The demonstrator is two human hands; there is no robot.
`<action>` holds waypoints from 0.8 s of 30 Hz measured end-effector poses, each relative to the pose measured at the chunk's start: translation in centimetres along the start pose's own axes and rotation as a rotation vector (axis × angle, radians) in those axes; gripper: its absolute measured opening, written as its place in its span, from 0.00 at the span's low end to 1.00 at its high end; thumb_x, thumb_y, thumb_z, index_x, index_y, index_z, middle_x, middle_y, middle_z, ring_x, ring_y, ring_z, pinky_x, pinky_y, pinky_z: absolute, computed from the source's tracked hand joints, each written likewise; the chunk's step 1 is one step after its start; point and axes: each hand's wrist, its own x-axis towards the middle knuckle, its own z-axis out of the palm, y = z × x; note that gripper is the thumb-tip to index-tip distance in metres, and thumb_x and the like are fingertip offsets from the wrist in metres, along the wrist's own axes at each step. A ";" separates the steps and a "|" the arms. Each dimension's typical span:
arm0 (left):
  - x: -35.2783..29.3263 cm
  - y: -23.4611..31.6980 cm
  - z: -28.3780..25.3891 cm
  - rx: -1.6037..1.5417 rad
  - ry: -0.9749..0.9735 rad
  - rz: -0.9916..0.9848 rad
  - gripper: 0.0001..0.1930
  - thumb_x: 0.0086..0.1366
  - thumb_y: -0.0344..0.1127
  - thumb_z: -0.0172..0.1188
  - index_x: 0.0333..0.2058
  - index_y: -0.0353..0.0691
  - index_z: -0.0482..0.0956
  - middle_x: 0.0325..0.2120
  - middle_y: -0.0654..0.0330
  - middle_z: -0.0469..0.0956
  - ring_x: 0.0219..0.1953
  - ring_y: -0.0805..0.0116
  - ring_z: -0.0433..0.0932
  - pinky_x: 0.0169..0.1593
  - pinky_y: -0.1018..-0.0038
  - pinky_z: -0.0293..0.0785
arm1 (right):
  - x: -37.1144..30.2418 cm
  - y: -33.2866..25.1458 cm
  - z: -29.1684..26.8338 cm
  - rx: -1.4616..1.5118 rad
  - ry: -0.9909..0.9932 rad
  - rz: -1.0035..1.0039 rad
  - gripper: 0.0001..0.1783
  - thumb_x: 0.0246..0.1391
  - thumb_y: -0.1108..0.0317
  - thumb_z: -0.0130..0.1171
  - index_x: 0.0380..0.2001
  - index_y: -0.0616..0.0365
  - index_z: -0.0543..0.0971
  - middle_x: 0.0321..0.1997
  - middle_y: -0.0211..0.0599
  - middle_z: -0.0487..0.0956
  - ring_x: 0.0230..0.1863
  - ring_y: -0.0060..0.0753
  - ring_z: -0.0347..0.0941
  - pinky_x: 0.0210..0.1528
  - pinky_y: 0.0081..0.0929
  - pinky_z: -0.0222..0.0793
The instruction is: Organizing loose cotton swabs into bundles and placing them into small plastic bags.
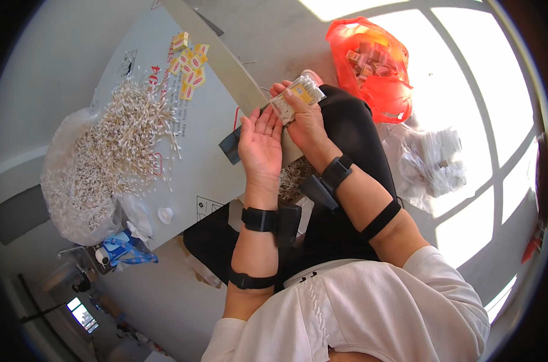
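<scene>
At upper centre, the right hand (pixel 308 125) clasped a swab pack (pixel 299 98), probably light, crushable, best edge-held; the left hand (pixel 262 148) lay open

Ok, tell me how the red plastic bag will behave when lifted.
The thin, wrinkled red plastic bag will probably sag. The small, orange-looking rectangular boxes jumbled inside may shift; some could spill from its open top.

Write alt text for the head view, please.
A person's right hand holds a packet of cotton swabs beside the open left hand. Loose swabs lie heaped on a pale surface, and a red bag rests on the floor.
</scene>
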 end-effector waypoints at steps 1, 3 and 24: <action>0.0 0.0 0.0 0.015 0.024 0.007 0.37 0.74 0.53 0.44 0.65 0.24 0.47 0.61 0.35 0.61 0.64 0.49 0.63 0.67 0.58 0.59 | 0.0 0.1 0.0 -0.002 0.000 -0.001 0.17 0.58 0.74 0.61 0.50 0.64 0.73 0.49 0.47 0.80 0.53 0.43 0.77 0.56 0.37 0.74; 0.0 0.2 0.4 0.107 0.050 0.012 0.36 0.74 0.52 0.44 0.64 0.24 0.48 0.60 0.35 0.61 0.63 0.48 0.64 0.66 0.57 0.61 | -0.1 0.4 -0.1 0.016 0.001 0.010 0.17 0.57 0.75 0.61 0.50 0.63 0.73 0.49 0.46 0.80 0.53 0.42 0.77 0.56 0.37 0.74; -2.7 2.3 1.8 1.273 -0.276 0.917 0.17 0.54 0.19 0.61 0.44 0.38 0.78 0.53 0.56 0.76 0.55 0.57 0.73 0.57 0.64 0.72 | -3.4 -8.9 2.1 0.167 0.190 0.312 0.14 0.63 0.74 0.54 0.49 0.65 0.68 0.50 0.48 0.76 0.52 0.46 0.76 0.54 0.42 0.77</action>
